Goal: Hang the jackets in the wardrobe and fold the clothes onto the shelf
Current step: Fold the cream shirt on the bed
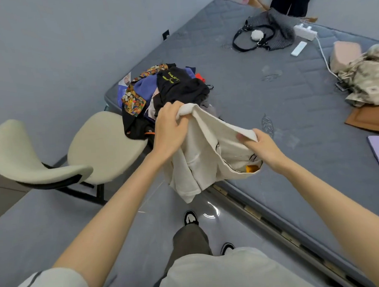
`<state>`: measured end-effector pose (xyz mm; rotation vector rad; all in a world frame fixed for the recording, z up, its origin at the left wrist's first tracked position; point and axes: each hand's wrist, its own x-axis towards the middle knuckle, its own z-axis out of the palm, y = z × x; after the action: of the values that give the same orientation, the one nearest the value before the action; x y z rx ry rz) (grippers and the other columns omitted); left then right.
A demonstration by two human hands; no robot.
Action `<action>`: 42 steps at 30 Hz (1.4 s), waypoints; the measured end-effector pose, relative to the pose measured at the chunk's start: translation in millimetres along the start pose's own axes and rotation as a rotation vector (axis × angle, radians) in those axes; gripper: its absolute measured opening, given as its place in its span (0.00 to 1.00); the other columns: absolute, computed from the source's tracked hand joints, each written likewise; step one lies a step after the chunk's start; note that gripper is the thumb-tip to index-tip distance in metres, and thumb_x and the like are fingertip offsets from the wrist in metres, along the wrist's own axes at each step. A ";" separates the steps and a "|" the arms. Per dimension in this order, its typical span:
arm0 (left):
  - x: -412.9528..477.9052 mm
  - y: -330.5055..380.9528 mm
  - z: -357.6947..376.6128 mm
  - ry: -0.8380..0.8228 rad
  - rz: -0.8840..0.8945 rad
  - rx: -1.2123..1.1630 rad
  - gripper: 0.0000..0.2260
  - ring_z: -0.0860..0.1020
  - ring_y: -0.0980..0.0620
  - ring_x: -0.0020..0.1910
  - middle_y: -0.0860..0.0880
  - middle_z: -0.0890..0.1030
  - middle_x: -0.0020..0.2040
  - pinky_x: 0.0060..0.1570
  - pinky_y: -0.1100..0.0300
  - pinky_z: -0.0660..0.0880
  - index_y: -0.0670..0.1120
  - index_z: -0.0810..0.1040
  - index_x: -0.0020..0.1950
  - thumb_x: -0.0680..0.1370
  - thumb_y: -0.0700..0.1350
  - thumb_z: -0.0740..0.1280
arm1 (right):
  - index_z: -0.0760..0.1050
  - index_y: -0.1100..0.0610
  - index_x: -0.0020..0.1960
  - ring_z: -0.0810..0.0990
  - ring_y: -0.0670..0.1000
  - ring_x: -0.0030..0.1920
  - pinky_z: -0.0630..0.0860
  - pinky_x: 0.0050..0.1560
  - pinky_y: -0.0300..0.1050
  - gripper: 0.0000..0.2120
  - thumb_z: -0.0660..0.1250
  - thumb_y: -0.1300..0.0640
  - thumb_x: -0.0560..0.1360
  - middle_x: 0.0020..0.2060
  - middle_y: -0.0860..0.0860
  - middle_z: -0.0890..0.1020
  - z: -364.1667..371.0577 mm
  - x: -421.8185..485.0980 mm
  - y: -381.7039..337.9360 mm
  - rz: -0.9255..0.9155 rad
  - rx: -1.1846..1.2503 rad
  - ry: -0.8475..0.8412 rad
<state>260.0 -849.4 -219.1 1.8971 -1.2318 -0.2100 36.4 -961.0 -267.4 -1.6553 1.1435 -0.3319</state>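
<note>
A cream-white garment (203,155) with a black outline print and an orange patch hangs over the near edge of the grey mattress (292,121). My left hand (170,126) grips its bunched upper edge. My right hand (260,146) pinches the same edge further right, so the cloth stretches between both hands and droops below them. Behind my left hand lies a pile of clothes (160,92): a black top with yellow lettering, a blue piece and a colourful patterned shirt. No wardrobe or shelf is in view.
A beige chair (93,147) stands left of the bed. On the mattress lie a dark handbag (264,31), a white power strip (305,31) with cable, a camouflage garment (368,77) and a brown item (367,118). Another person's legs (291,0) stand at the far end.
</note>
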 end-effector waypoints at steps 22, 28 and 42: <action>-62.0 2.9 29.4 -0.220 -0.434 -0.330 0.10 0.70 0.59 0.42 0.55 0.71 0.42 0.39 0.76 0.66 0.54 0.66 0.45 0.83 0.42 0.52 | 0.64 0.53 0.39 0.67 0.45 0.35 0.63 0.35 0.41 0.12 0.59 0.50 0.79 0.35 0.45 0.68 -42.1 -78.0 -39.9 -0.086 0.111 0.320; -56.9 -17.7 -1.5 -0.476 -0.139 -0.013 0.18 0.75 0.49 0.52 0.49 0.75 0.52 0.43 0.61 0.63 0.50 0.63 0.72 0.82 0.50 0.57 | 0.67 0.57 0.50 0.70 0.51 0.47 0.66 0.45 0.45 0.13 0.54 0.47 0.80 0.43 0.49 0.71 -35.4 -62.0 -27.2 0.131 0.129 0.435; -55.1 -41.3 -41.4 -0.346 0.101 0.039 0.07 0.70 0.56 0.42 0.48 0.72 0.42 0.42 0.58 0.65 0.44 0.74 0.47 0.76 0.34 0.61 | 0.58 0.58 0.59 0.70 0.51 0.49 0.66 0.40 0.44 0.17 0.59 0.50 0.77 0.45 0.47 0.68 -15.3 -63.2 0.3 0.258 0.085 0.203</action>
<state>282.6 -774.8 -238.5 1.8771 -1.5662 -0.4798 -6.3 -919.2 -241.8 -1.4032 1.4576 -0.3836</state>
